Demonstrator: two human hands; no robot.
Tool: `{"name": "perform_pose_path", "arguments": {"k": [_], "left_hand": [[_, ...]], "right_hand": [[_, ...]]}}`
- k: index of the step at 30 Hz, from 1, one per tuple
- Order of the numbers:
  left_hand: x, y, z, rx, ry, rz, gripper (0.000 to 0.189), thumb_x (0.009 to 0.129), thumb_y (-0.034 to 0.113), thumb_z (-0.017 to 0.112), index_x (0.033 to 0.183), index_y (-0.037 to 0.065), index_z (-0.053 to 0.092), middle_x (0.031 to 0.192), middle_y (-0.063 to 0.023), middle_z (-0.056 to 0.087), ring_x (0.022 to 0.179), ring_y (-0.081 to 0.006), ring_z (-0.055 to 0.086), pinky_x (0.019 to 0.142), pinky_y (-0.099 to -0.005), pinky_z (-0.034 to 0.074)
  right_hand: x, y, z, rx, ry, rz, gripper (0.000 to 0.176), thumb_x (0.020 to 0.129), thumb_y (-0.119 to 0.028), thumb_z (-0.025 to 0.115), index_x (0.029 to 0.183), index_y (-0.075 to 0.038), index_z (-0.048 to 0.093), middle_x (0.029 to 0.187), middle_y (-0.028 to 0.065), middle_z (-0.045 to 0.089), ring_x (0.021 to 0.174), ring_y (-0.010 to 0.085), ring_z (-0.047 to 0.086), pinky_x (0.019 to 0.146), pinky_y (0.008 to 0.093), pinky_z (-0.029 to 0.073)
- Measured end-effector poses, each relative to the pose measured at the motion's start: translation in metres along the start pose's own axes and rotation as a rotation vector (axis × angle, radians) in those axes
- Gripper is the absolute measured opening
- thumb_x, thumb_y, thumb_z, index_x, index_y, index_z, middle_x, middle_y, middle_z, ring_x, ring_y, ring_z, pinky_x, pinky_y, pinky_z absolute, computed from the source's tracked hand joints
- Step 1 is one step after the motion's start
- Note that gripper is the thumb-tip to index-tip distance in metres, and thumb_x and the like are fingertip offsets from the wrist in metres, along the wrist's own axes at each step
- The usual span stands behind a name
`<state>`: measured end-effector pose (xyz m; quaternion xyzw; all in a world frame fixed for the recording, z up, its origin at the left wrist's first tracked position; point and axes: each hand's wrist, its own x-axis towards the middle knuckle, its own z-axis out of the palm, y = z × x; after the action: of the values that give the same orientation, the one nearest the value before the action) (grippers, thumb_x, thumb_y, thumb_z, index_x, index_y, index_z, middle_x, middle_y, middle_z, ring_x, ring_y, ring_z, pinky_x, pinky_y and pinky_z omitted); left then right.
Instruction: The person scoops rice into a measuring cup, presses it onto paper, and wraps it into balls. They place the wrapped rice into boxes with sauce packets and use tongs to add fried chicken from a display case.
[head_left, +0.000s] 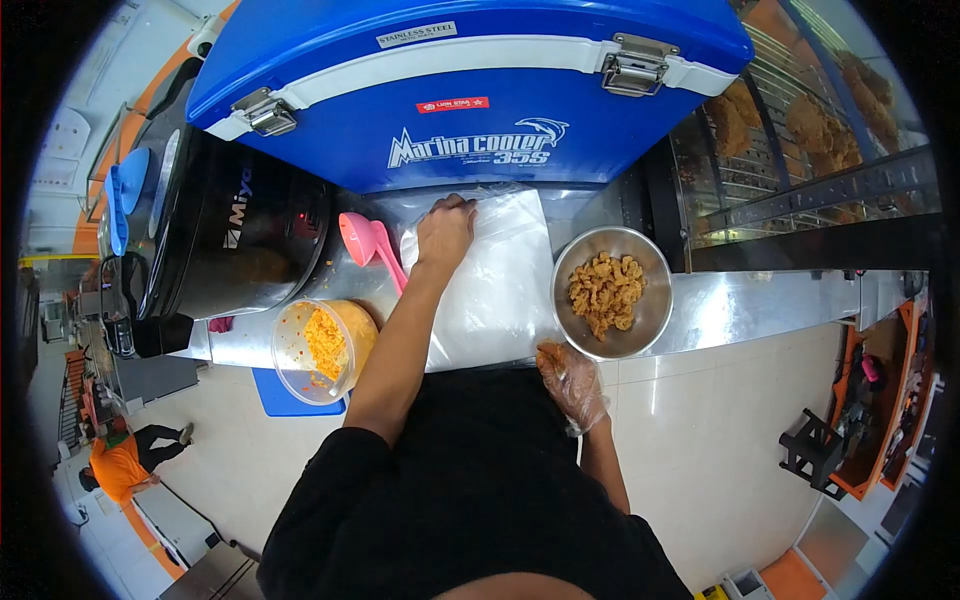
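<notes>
My bare left hand (445, 232) is at the far edge of a stack of white wrapping paper (490, 285), its fingers curled onto the top sheet. A clear plastic glove, stained brown at the fingers, covers my right hand (572, 387). That hand is beside the near right corner of the paper, just below a steel bowl (655, 325); its fingers are drawn together, and what they hold, if anything, is hidden. Small browned, fried-looking pieces (606, 292) lie in the bowl. Left of my forearm stand a pink scoop (365, 240) and a clear tub (290, 375) with yellow-orange crumbly food (325, 343).
A blue cooler box (480, 125) stands behind the paper. To its left is a black rice cooker (255, 230) with a blue ladle (122, 195) by it. At right, a glass display case (800, 200) holds fried food. A person in orange (118, 467) is far left.
</notes>
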<state>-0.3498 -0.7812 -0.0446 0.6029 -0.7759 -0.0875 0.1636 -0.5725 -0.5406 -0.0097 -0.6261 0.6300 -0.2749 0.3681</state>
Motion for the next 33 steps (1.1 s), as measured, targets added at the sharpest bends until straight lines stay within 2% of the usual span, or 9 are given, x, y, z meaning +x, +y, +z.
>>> {"name": "perform_pose_path", "arguments": {"k": [12,22,28,31,33], "left_hand": [[-0.01,-0.001,0.008,0.023,0.088,0.06,0.013,0.091,0.018,0.066,0.091,0.009,0.076,0.099,-0.0045,0.07,0.093,-0.0274,0.067,0.079,-0.0435,0.056],[-0.01,0.0,0.009,0.086,0.086,0.077,0.013,0.088,0.017,0.068,0.096,0.01,0.075,0.1,-0.0058,0.07,0.095,-0.0271,0.067,0.079,-0.0438,0.054],[0.001,0.014,-0.026,0.146,0.062,0.093,0.013,0.087,0.019,0.07,0.093,0.009,0.075,0.102,-0.0066,0.07,0.099,-0.0285,0.064,0.091,-0.046,0.045],[0.009,0.011,-0.038,0.099,0.011,0.089,0.017,0.087,0.018,0.071,0.102,0.01,0.073,0.102,-0.0085,0.071,0.103,-0.0302,0.064,0.092,-0.0471,0.045],[0.012,0.007,-0.04,0.093,-0.161,0.109,0.023,0.089,0.017,0.069,0.111,0.008,0.069,0.104,-0.015,0.072,0.101,-0.0346,0.066,0.089,-0.0485,0.048]], "right_hand": [[0.001,0.002,0.002,0.015,0.015,-0.024,0.023,0.093,-0.02,0.067,0.109,-0.005,0.071,0.096,0.0198,0.067,0.091,0.0408,0.065,0.083,0.0482,0.052],[0.0,0.008,0.002,0.03,-0.031,0.022,0.028,0.094,-0.024,0.066,0.114,-0.005,0.07,0.1,0.0221,0.067,0.095,0.0427,0.065,0.086,0.0502,0.051],[0.005,0.004,0.004,-0.002,-0.068,0.034,0.03,0.094,-0.025,0.067,0.117,-0.006,0.07,0.104,0.0217,0.068,0.097,0.0421,0.065,0.088,0.0504,0.051],[0.009,0.003,0.011,-0.028,-0.091,0.004,0.03,0.093,-0.025,0.067,0.117,-0.006,0.07,0.107,0.0219,0.069,0.1,0.0419,0.066,0.09,0.0494,0.052],[0.013,0.0,0.015,-0.014,-0.1,-0.02,0.03,0.093,-0.024,0.067,0.117,-0.006,0.07,0.109,0.0221,0.069,0.101,0.0417,0.066,0.091,0.0488,0.053]]}}
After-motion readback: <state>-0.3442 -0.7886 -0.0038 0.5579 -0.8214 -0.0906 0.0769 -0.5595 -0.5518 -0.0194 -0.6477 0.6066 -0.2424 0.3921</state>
